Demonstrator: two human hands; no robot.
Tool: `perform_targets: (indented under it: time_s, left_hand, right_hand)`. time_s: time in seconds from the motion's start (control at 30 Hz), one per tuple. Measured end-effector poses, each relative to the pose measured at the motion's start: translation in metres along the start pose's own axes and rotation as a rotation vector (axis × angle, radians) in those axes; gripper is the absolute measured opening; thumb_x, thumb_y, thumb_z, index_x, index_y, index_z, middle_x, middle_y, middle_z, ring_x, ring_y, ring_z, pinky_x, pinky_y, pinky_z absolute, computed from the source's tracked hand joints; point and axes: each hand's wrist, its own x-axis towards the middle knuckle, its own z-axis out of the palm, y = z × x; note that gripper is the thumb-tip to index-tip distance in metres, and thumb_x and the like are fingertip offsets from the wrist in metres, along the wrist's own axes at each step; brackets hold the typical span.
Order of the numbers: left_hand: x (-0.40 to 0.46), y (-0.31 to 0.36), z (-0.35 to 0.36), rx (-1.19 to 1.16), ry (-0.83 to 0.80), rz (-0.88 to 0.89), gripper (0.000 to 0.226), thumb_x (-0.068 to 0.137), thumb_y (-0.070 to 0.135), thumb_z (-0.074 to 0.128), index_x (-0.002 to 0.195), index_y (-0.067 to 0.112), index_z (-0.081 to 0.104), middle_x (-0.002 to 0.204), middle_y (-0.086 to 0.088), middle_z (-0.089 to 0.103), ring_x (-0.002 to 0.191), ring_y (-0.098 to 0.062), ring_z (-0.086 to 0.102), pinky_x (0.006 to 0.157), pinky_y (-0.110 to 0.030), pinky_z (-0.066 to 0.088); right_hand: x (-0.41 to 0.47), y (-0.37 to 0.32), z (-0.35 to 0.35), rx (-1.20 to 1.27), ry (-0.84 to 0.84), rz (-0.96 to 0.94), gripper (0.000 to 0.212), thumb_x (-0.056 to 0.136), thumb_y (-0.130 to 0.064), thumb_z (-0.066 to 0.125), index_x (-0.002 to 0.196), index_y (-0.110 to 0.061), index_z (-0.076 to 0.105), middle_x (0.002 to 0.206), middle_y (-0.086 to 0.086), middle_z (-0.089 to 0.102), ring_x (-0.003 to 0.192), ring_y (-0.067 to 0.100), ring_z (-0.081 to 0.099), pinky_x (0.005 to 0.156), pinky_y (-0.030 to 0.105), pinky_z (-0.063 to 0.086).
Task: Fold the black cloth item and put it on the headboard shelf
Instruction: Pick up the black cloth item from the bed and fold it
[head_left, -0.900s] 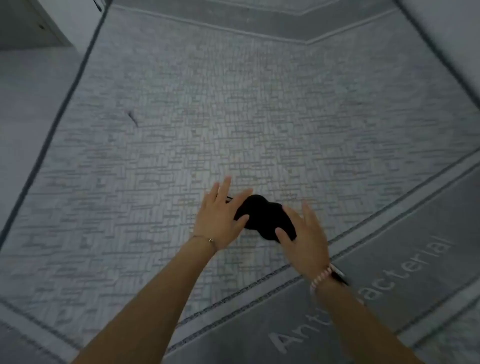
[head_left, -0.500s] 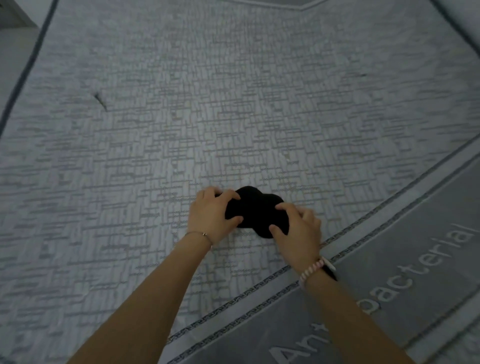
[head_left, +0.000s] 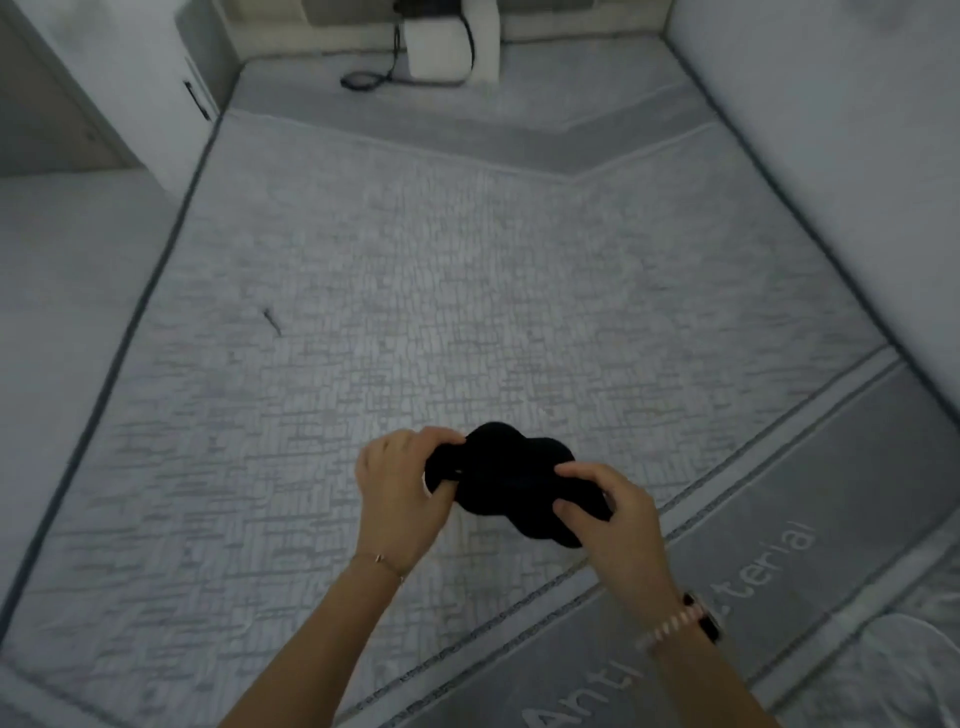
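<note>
A small black cloth item (head_left: 511, 480), bunched into rounded lobes, is held just above the grey patterned mattress (head_left: 415, 312), low in the middle of the head view. My left hand (head_left: 400, 488) grips its left end with curled fingers. My right hand (head_left: 610, 512) pinches its right side between thumb and fingers. The headboard shelf (head_left: 363, 15) runs along the far top edge, beyond the mattress.
On the far end of the bed stands a white box-like device (head_left: 436, 52) with a black cable (head_left: 363, 80) coiled on the mattress. A white wall (head_left: 857, 156) borders the right side, a cabinet (head_left: 130, 78) and floor the left. A small dark speck (head_left: 272, 319) lies on the mattress.
Both hands went from hovering open over the cloth to gripping it, then raised it slightly. The view tilted up, bringing the far end of the bed into sight.
</note>
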Motion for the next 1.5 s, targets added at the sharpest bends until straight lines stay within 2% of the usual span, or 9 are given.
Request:
perform_targets:
  time_s: [0.2, 0.33, 0.53, 0.8, 1.03, 1.17, 1.27, 1.4, 1.5]
  left_hand:
    - [-0.004, 0.124, -0.155, -0.083, 0.168, 0.153, 0.044, 0.079, 0.012, 0.077, 0.113, 0.038, 0.064, 0.101, 0.009, 0.063, 0.110, -0.007, 0.057, 0.122, -0.055, 0.012]
    - [-0.017, 0.194, -0.243, -0.214, 0.221, 0.310, 0.053, 0.079, 0.003, 0.077, 0.120, 0.034, 0.063, 0.101, 0.008, 0.062, 0.096, 0.000, 0.059, 0.096, -0.033, 0.052]
    - [-0.035, 0.267, -0.301, -0.339, 0.376, 0.326, 0.055, 0.088, 0.003, 0.069, 0.134, 0.030, 0.057, 0.120, 0.024, 0.063, 0.107, 0.010, 0.062, 0.091, -0.018, 0.055]
    - [-0.055, 0.301, -0.319, -0.192, 0.119, 0.422, 0.118, 0.087, 0.006, 0.070, 0.144, 0.060, -0.019, 0.152, 0.020, 0.041, 0.107, -0.006, 0.068, 0.076, 0.001, 0.046]
    - [-0.074, 0.307, -0.319, -0.228, -0.042, 0.379, 0.121, 0.087, 0.005, 0.064, 0.144, 0.040, -0.037, 0.159, 0.027, 0.017, 0.107, -0.009, 0.068, 0.077, -0.030, 0.061]
    - [-0.082, 0.304, -0.320, -0.251, -0.149, 0.394, 0.120, 0.084, 0.017, 0.070, 0.150, 0.037, -0.027, 0.158, 0.032, 0.012, 0.136, 0.003, 0.041, 0.099, -0.016, 0.047]
    - [-0.085, 0.300, -0.320, -0.414, -0.155, 0.393, 0.092, 0.086, 0.023, 0.068, 0.156, 0.041, 0.012, 0.162, 0.021, 0.021, 0.142, 0.014, 0.022, 0.113, -0.013, 0.029]
    - [-0.080, 0.301, -0.326, -0.718, -0.042, 0.273, 0.049, 0.097, 0.020, 0.059, 0.140, 0.040, 0.049, 0.154, 0.021, 0.033, 0.147, 0.003, 0.022, 0.115, -0.023, 0.027]
    - [-0.076, 0.307, -0.333, -0.904, -0.060, 0.204, 0.032, 0.097, 0.014, 0.059, 0.123, 0.032, 0.066, 0.128, 0.018, 0.063, 0.132, -0.007, 0.052, 0.100, -0.024, 0.049]
  right_hand:
    - [-0.054, -0.176, -0.072, 0.070, -0.040, -0.137, 0.036, 0.086, 0.001, 0.070, 0.109, -0.026, 0.070, 0.108, -0.016, 0.070, 0.095, -0.012, 0.064, 0.077, 0.007, 0.053]
    - [-0.097, -0.268, -0.111, 0.110, -0.055, -0.251, 0.046, 0.083, 0.005, 0.070, 0.113, -0.030, 0.068, 0.113, -0.016, 0.069, 0.100, -0.008, 0.065, 0.082, 0.016, 0.057]
    - [-0.139, -0.346, -0.124, 0.247, -0.062, -0.340, 0.054, 0.085, 0.010, 0.064, 0.129, -0.022, 0.063, 0.120, -0.006, 0.067, 0.105, 0.003, 0.067, 0.086, 0.033, 0.060]
    - [-0.160, -0.387, -0.113, 0.447, -0.158, -0.316, 0.068, 0.088, -0.021, 0.071, 0.147, -0.037, 0.040, 0.135, -0.013, 0.054, 0.122, 0.011, 0.059, 0.098, 0.039, 0.055]
    - [-0.172, -0.387, -0.103, 0.451, -0.155, -0.263, 0.092, 0.077, -0.033, 0.080, 0.152, -0.039, 0.027, 0.136, -0.014, 0.047, 0.127, 0.012, 0.052, 0.107, 0.041, 0.048]
    - [-0.171, -0.383, -0.104, 0.542, -0.118, -0.201, 0.071, 0.086, -0.016, 0.073, 0.148, -0.026, 0.040, 0.130, -0.002, 0.061, 0.117, 0.018, 0.064, 0.100, 0.044, 0.053]
    - [-0.170, -0.381, -0.111, 0.621, -0.116, -0.185, 0.046, 0.091, -0.003, 0.064, 0.134, -0.018, 0.059, 0.126, 0.009, 0.067, 0.111, 0.024, 0.068, 0.093, 0.043, 0.057]
    - [-0.171, -0.382, -0.121, 0.818, -0.200, -0.130, 0.039, 0.093, 0.001, 0.059, 0.131, -0.009, 0.060, 0.125, 0.016, 0.068, 0.112, 0.030, 0.068, 0.083, 0.038, 0.059]
    - [-0.173, -0.385, -0.126, 0.841, -0.258, -0.128, 0.036, 0.093, 0.001, 0.058, 0.127, -0.008, 0.063, 0.124, 0.018, 0.068, 0.111, 0.031, 0.068, 0.081, 0.038, 0.060]
